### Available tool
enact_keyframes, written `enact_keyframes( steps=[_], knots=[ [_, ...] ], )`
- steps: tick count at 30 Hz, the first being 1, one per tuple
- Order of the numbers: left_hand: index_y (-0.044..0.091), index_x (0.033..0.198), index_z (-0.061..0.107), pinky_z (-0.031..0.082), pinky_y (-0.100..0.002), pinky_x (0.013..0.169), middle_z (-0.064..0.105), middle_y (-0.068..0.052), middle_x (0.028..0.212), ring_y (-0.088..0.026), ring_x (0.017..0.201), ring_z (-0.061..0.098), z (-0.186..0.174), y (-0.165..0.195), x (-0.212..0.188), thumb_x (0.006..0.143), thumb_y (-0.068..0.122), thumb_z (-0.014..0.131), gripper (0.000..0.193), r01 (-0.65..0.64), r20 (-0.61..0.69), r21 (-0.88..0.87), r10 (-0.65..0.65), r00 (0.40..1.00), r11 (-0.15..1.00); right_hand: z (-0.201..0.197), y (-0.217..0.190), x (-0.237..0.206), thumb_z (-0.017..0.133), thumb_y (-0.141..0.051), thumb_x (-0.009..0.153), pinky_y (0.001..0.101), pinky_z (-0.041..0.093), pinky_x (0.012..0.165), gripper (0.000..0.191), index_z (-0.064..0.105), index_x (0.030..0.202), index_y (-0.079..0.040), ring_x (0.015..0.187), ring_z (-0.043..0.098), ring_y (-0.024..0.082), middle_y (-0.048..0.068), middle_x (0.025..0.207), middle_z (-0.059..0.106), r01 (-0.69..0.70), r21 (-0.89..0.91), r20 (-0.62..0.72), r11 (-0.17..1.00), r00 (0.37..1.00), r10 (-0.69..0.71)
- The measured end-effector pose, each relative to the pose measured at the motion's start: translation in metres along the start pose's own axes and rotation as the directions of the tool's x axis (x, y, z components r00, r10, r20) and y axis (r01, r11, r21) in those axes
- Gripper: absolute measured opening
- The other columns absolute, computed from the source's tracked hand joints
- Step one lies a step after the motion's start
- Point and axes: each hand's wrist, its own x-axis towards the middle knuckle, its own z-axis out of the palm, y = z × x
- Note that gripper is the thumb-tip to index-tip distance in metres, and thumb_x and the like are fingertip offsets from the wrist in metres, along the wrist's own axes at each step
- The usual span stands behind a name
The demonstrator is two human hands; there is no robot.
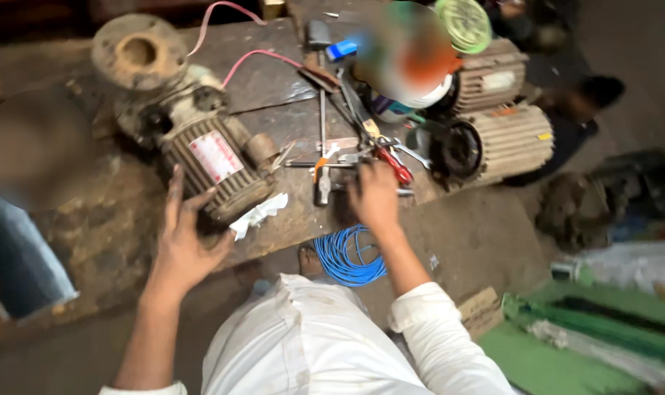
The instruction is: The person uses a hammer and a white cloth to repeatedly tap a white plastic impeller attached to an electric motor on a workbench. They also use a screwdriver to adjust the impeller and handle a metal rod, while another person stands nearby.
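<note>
A grimy ribbed electric motor with a pump flange (pixel 201 150) lies on the dark workbench (pixel 274 88). My left hand (pixel 182 238) is spread, fingers apart, resting against the motor's near end and holding nothing. My right hand (pixel 374 196) reaches into a pile of hand tools (pixel 347 157) at the bench's front edge; its fingers are down among them, next to red-handled pliers (pixel 392 164). Whether it grips one is hidden. A crumpled white rag (pixel 259 214) lies between my hands.
Two more ribbed motors (pixel 504 124) stand at the bench's right end. A coil of blue wire (pixel 349 254) lies on the floor by my foot. Pink wires (pixel 248 58) run from the motor. Another person's jeans-clad leg (pixel 14 256) is at left. Green sheets (pixel 588 329) lie lower right.
</note>
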Motion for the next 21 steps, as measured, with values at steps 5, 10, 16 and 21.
enact_keyframes(
  steps=[5,10,16,21],
  knots=[
    [0.006,0.147,0.048,0.031,-0.052,0.124,0.015,-0.022,0.172,-0.048,0.157,0.025,0.001,0.014,-0.005,0.086,0.023,0.077,0.069,0.046,-0.007,-0.052,-0.047,0.999,0.998,0.011,0.075,0.014,0.071,-0.028,0.095,0.055,0.044,0.101,0.045,0.062,0.13,-0.002,0.12,0.053,0.046,0.026,0.134,0.056,-0.064,-0.114,-0.028,0.991,0.998,0.061],
    [0.007,0.147,0.049,0.045,-0.047,0.11,0.025,-0.023,0.167,-0.045,0.15,0.036,0.007,0.035,-0.024,0.088,0.021,0.072,0.065,0.229,-0.11,-0.066,-0.235,0.966,0.971,0.02,0.091,0.017,0.071,-0.03,0.093,0.0552,0.042,0.099,0.046,0.064,0.131,-0.005,0.123,0.05,0.046,0.027,0.137,0.053,0.055,-0.172,-0.016,0.984,0.998,-0.058],
    [0.005,0.129,0.059,0.049,-0.047,0.108,0.053,-0.02,0.139,-0.04,0.131,0.056,0.043,0.065,-0.056,0.095,0.016,0.074,0.039,0.24,-0.502,0.058,-0.18,0.846,0.969,0.014,0.063,-0.007,0.072,-0.031,0.099,0.0564,0.04,0.11,0.038,0.065,0.129,-0.009,0.125,0.052,0.037,0.014,0.131,0.058,0.344,-0.017,0.094,0.939,0.935,-0.341],
    [0.002,0.128,0.059,0.051,-0.048,0.104,0.058,-0.02,0.131,-0.042,0.123,0.059,0.065,0.079,-0.086,0.097,0.015,0.073,0.036,0.24,-0.541,0.02,-0.191,0.819,0.971,0.017,0.089,0.013,0.073,-0.03,0.093,0.0545,0.042,0.092,0.042,0.067,0.125,-0.004,0.112,0.053,0.042,0.021,0.122,0.06,0.133,-0.074,-0.017,0.988,0.991,-0.135]
  ],
)
